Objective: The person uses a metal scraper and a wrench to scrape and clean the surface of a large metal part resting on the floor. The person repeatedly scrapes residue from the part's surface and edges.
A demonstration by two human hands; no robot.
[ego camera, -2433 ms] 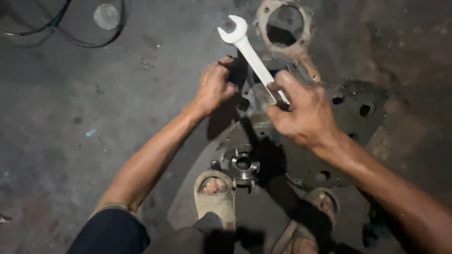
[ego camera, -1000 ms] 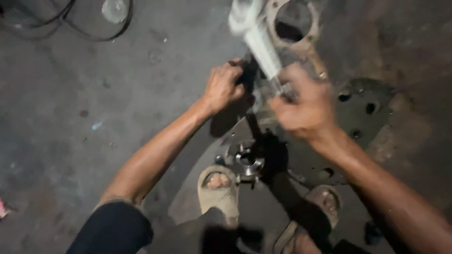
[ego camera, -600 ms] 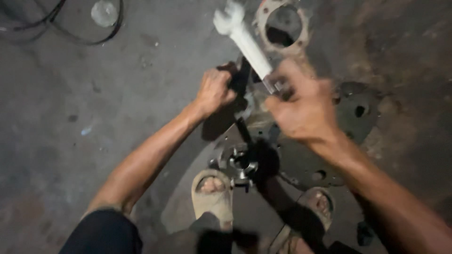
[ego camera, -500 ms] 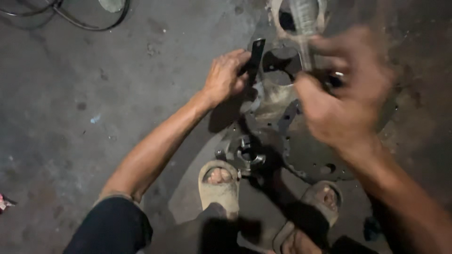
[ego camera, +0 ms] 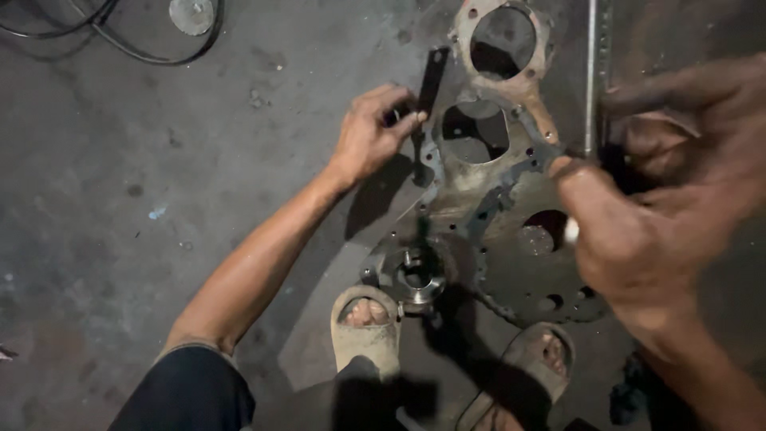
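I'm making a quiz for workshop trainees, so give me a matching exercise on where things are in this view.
Things:
1. left hand
2. right hand
3. black cable
4. round hub

Places:
A. top left, on the floor
B. just ahead of a sandalled foot
C. pinching a dark flat bar
D. gripping a thin metal tool, blurred

Pairs: 1-C, 2-D, 3-A, 4-B
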